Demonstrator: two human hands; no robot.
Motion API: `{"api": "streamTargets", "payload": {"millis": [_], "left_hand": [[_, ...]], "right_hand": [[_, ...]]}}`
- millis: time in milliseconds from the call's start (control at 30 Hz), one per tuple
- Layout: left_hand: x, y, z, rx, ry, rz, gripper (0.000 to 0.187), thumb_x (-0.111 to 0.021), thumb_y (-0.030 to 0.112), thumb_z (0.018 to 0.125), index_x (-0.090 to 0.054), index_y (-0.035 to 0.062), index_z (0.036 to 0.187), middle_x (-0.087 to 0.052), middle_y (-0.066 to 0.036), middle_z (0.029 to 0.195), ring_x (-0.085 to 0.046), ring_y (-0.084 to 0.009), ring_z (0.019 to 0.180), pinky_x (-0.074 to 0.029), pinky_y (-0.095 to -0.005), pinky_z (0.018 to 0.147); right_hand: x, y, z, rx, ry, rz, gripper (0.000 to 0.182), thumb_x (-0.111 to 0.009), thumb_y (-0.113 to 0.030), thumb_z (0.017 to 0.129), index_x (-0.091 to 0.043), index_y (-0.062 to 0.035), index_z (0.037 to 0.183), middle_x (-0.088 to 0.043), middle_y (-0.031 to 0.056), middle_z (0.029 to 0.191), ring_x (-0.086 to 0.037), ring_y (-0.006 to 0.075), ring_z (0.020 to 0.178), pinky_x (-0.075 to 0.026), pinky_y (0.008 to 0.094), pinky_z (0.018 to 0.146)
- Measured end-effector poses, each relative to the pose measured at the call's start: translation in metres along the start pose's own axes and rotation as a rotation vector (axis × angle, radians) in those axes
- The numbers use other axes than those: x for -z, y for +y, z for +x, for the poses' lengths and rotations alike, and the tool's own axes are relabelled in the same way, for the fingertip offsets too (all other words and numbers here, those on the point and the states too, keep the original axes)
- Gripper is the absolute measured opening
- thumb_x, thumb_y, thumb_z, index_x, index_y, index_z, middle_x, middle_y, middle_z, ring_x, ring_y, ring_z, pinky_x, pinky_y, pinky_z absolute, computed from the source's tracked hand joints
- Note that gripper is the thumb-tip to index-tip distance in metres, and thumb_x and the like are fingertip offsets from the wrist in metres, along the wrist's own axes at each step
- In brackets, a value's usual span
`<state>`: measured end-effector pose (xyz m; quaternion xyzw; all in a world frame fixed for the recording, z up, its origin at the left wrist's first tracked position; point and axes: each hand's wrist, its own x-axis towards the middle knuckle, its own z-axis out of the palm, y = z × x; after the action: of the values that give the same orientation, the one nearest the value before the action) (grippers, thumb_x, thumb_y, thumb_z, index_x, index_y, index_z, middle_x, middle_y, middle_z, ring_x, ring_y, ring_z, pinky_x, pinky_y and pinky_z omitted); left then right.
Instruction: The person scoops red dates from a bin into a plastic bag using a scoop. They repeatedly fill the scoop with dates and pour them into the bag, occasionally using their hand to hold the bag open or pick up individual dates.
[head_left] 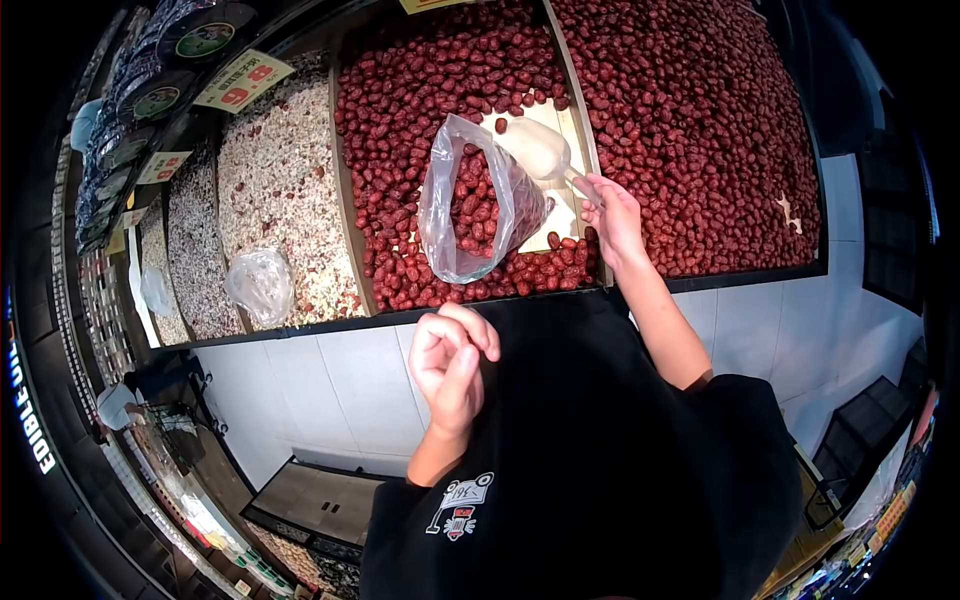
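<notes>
My right hand [616, 222] is closed round the handle of a clear plastic scoop [540, 150]. The scoop's bowl is over a bare pale patch of the bin bottom [566, 122], with one red date near its lip. Left of the scoop, an open clear plastic bag [433, 215] with red dates [474, 205] in it sits on the dates in the bin. My left hand [452, 365] is in front of my body, below the bin's front edge. Its fingers are curled, no object shows in them, and it is apart from the bag.
Beyond a divider [572, 75], more red dates [690, 130] fill the right bin. To the left, a bin of mixed pale grains [283, 165] has a crumpled plastic bag [262, 285] at its front. Price signs [243, 82] stand behind it. White tiles [300, 390] face the counter.
</notes>
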<state>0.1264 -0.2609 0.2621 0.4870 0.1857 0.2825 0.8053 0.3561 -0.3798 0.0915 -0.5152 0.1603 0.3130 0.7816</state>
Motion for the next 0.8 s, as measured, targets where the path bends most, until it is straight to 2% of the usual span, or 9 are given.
{"api": "streamTargets", "payload": {"millis": [100, 133, 200, 267, 467, 700, 800], "left_hand": [[0.037, -0.035, 0.005, 0.022, 0.277, -0.009, 0.022, -0.055, 0.019, 0.104, -0.043, 0.0087, 0.089, -0.044, -0.004, 0.079, -0.042, -0.012, 0.064, -0.036, -0.0261, 0.058], [0.054, -0.05, 0.005, 0.029, 0.361, -0.064, 0.018, -0.055, 0.016, 0.104, -0.045, 0.0088, 0.09, -0.045, -0.002, 0.077, -0.042, -0.0105, 0.063, -0.036, -0.0257, 0.055], [0.069, -0.066, 0.006, 0.081, 0.507, -0.084, 0.019, -0.056, 0.02, 0.104, -0.046, 0.0104, 0.092, -0.045, 0.0, 0.077, -0.041, -0.0093, 0.062, -0.036, -0.0248, 0.053], [0.075, -0.076, 0.009, 0.107, 0.561, -0.111, 0.018, -0.055, 0.023, 0.105, -0.046, 0.0116, 0.094, -0.045, 0.0, 0.077, -0.041, -0.0092, 0.062, -0.036, -0.0246, 0.052], [0.065, -0.087, 0.013, 0.145, 0.509, -0.14, 0.018, -0.053, 0.029, 0.106, -0.044, 0.0136, 0.103, -0.047, -0.001, 0.079, -0.045, -0.0121, 0.065, -0.039, -0.0272, 0.056], [0.059, -0.089, 0.02, 0.179, 0.484, -0.104, 0.021, -0.053, 0.032, 0.106, -0.046, 0.0135, 0.099, -0.046, 0.001, 0.08, -0.045, -0.0112, 0.068, -0.038, -0.028, 0.059], [0.061, -0.09, 0.022, 0.189, 0.484, -0.099, 0.021, -0.054, 0.032, 0.106, -0.046, 0.0131, 0.1, -0.046, 0.001, 0.079, -0.045, -0.0113, 0.066, -0.038, -0.0277, 0.058]], "right_hand": [[-0.008, 0.011, 0.014, -0.037, -0.023, 0.056, 0.028, -0.049, -0.011, 0.102, -0.058, 0.0043, 0.124, -0.068, 0.0178, 0.119, -0.057, 0.014, 0.078, -0.052, 0.0276, 0.072], [-0.011, 0.015, 0.019, -0.047, -0.027, 0.076, 0.028, -0.05, -0.011, 0.102, -0.058, 0.0044, 0.124, -0.068, 0.0179, 0.118, -0.057, 0.0141, 0.077, -0.052, 0.0275, 0.073], [-0.016, 0.022, 0.028, -0.057, -0.026, 0.104, 0.027, -0.05, -0.011, 0.103, -0.057, 0.0045, 0.124, -0.068, 0.0183, 0.118, -0.057, 0.0141, 0.077, -0.052, 0.027, 0.073], [-0.018, 0.024, 0.033, -0.066, -0.026, 0.115, 0.028, -0.05, -0.011, 0.104, -0.056, 0.0053, 0.126, -0.067, 0.0193, 0.121, -0.056, 0.0137, 0.077, -0.051, 0.0259, 0.072], [0.0, 0.027, 0.039, -0.096, -0.068, 0.232, 0.033, -0.05, -0.01, 0.104, -0.05, 0.0062, 0.133, -0.063, 0.0231, 0.129, -0.056, 0.0126, 0.075, -0.051, 0.0228, 0.068], [0.022, 0.031, 0.043, -0.098, -0.109, 0.386, 0.03, -0.055, -0.012, 0.103, -0.052, 0.0014, 0.129, -0.063, 0.0132, 0.115, -0.056, 0.0125, 0.075, -0.049, 0.0241, 0.063], [0.02, 0.018, 0.032, -0.045, -0.127, 0.329, 0.028, -0.057, -0.013, 0.102, -0.056, 0.0007, 0.126, -0.064, 0.0101, 0.109, -0.056, 0.0118, 0.075, -0.048, 0.024, 0.062]]}}
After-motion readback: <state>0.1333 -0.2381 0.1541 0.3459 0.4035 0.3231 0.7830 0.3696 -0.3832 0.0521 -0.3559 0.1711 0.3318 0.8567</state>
